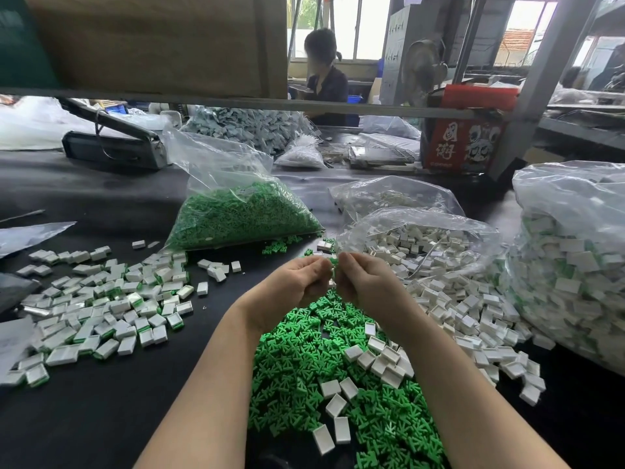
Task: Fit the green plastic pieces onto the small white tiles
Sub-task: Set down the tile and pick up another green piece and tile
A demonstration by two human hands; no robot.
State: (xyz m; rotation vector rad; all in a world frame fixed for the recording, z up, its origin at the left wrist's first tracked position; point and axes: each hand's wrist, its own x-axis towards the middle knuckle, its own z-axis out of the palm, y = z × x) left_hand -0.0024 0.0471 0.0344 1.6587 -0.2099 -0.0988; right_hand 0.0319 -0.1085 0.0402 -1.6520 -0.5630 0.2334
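Note:
My left hand [297, 282] and my right hand [363, 282] meet fingertip to fingertip above the table, both curled. Between them I pinch a small green plastic piece [334, 262], with a bit of white tile just below it, mostly hidden by my fingers. Under my forearms lies a heap of loose green pieces [304, 370] with several empty white tiles [382, 360] scattered on it. More white tiles [473, 319] spill from an open bag to the right. On the left lies a pile of tiles with green fitted in them [111, 309].
A clear bag of green pieces [243, 214] lies beyond my hands. A large bag of fitted tiles [575, 275] stands at the right edge. A black machine [115, 143], a red carton [466, 137] and a shelf rail sit at the back, where another person works.

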